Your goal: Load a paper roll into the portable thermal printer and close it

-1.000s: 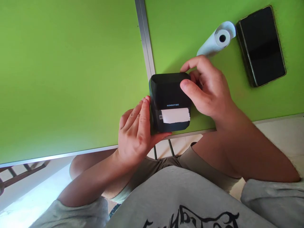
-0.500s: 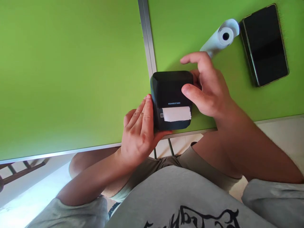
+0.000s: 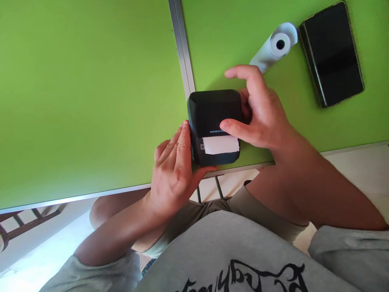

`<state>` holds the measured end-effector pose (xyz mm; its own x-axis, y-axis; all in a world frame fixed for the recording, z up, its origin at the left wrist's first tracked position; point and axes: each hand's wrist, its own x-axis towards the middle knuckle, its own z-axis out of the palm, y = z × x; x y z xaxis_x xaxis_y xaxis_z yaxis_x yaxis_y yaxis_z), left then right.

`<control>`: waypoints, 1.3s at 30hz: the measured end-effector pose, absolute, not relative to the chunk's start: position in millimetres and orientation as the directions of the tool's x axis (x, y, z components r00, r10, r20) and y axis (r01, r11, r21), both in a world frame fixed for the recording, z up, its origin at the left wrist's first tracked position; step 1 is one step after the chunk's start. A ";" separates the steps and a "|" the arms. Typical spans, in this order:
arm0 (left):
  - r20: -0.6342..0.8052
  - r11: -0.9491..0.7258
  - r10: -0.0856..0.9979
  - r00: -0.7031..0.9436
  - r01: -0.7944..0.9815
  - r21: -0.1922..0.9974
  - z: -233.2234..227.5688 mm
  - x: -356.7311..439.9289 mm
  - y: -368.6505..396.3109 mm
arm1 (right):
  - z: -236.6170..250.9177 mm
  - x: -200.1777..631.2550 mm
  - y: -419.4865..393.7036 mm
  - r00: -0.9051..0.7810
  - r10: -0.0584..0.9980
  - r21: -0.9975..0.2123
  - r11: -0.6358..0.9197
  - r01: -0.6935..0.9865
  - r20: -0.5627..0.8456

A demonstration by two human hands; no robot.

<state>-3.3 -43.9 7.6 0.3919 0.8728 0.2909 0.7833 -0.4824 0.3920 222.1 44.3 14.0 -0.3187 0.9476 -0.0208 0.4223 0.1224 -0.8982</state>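
Observation:
A black label printer (image 3: 217,113) lies at the near edge of the green table, with a white strip of paper (image 3: 221,144) sticking out of its front slot. My left hand (image 3: 174,170) holds the printer from the left, fingers pressed along its side and thumb under the near edge. My right hand (image 3: 261,111) grips the right side. Its thumb rests on the lid by the printed brand name, the index finger is raised and bent, and the other fingers are partly hidden behind the printer's side.
Beyond my right hand, a white paper roll (image 3: 275,45) lies with its end partly unrolled. Right of it is a dark phone-like device (image 3: 334,54) in a case. A metal strip (image 3: 181,44) divides the green tabletop (image 3: 85,93).
My right thumb has slid left and slightly down across the lid, now covering part of the lettering. The whole view has shifted a little; my left hand keeps its hold.

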 end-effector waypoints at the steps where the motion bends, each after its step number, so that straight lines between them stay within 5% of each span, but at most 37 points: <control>1: 0.298 -0.482 0.872 0.387 0.785 0.389 6.5 -3.6 -43.9 | 13.3 222.9 44.2 -0.323 0.946 -0.904 0.115 0.411 -0.027; 12: 0.367 -0.481 0.865 0.342 0.772 0.415 -5.1 -7.3 -41.2 | 21.2 240.4 44.9 -0.476 0.868 -0.867 0.120 0.484 -0.145; 25: 0.336 -0.469 0.875 0.349 0.785 0.404 -2.0 -4.9 -40.2 | 21.0 238.4 47.8 -0.466 0.863 -0.832 0.107 0.545 -0.195; 32: 0.362 -0.454 0.879 0.312 0.780 0.430 -4.4 -4.8 -41.5 | 22.6 234.8 44.6 -0.406 0.914 -0.894 0.173 0.413 -0.011; 39: 0.259 -0.426 0.904 0.339 0.761 0.490 -1.5 -4.6 -38.1 | 28.6 212.2 41.5 -0.110 0.919 -0.859 0.394 0.327 0.379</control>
<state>-4.6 -38.1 -1.5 0.3391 0.9044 0.2589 0.7608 -0.4255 0.4901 212.2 41.5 28.6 -0.1103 0.9188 0.3790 0.3267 0.3936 -0.8593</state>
